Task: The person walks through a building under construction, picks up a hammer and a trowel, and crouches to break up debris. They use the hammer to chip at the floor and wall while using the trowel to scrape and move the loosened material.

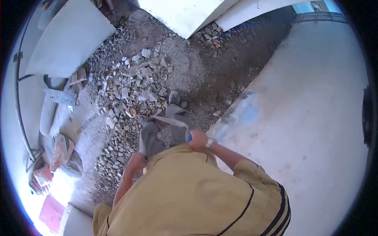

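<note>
My right hand (197, 140) is closed in front of my waist, with a bit of blue showing at its fingers. From there a long, pale, blade-like strip (171, 120) bends away to the left over my legs, narrowing at its far end. I cannot tell what kind of thing it is. Lower and to the left, my left hand (138, 161) is curled at my hip, beside my grey trouser leg (150, 137); its fingertips are hidden. Beyond the strip lies a heap of broken rubble (136, 78).
A pale wall (307, 118) rises close on my right. Loose stones (114, 157) cover the ground to my left. Farther left are a white sack (61, 147), a pale pipe (48, 114) and a leaning white panel (73, 39). A white corner (181, 15) juts in ahead.
</note>
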`<control>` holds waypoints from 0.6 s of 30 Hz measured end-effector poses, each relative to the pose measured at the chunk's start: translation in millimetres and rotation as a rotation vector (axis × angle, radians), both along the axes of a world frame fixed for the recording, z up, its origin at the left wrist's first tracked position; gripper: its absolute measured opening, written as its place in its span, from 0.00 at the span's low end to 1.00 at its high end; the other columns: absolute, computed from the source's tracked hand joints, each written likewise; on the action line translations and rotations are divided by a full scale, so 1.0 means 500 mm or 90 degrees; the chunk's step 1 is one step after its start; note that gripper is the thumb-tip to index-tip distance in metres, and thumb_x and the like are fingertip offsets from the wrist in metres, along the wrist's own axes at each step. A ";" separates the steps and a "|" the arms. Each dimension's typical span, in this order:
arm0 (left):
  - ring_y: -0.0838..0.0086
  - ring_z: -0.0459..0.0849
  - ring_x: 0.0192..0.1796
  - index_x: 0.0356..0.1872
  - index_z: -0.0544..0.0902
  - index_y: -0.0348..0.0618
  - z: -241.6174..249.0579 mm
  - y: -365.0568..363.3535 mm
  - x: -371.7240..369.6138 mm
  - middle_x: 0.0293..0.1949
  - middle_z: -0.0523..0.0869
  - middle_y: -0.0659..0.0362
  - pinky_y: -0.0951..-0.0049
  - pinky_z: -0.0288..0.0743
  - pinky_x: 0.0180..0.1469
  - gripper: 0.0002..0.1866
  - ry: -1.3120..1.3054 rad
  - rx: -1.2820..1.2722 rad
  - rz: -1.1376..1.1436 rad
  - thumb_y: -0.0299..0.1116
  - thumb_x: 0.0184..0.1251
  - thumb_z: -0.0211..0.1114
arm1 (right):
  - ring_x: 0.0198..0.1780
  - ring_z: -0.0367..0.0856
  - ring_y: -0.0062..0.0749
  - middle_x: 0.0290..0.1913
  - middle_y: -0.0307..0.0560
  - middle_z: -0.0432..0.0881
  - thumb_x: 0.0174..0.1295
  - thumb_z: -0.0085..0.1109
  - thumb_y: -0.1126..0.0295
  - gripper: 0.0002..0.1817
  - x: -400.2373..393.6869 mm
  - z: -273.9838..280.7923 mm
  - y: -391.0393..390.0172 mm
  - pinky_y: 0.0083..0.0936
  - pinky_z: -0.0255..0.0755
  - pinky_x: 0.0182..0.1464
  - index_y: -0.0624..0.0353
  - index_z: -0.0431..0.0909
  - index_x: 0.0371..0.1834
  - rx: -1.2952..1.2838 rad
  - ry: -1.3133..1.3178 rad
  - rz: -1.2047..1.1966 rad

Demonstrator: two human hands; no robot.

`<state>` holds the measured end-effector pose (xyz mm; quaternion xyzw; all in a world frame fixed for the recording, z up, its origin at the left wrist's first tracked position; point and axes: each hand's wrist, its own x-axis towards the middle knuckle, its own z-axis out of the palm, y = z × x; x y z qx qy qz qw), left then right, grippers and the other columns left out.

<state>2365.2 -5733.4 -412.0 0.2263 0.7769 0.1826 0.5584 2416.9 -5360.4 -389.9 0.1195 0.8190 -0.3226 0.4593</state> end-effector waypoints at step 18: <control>0.66 0.90 0.37 0.35 0.87 0.39 -0.243 0.220 -0.417 0.33 0.89 0.49 0.68 0.80 0.40 0.07 0.038 0.089 0.150 0.23 0.56 0.64 | 0.43 0.84 0.60 0.37 0.64 0.84 0.66 0.52 0.43 0.33 -0.172 -0.631 0.303 0.48 0.77 0.47 0.68 0.71 0.53 0.137 0.010 -0.332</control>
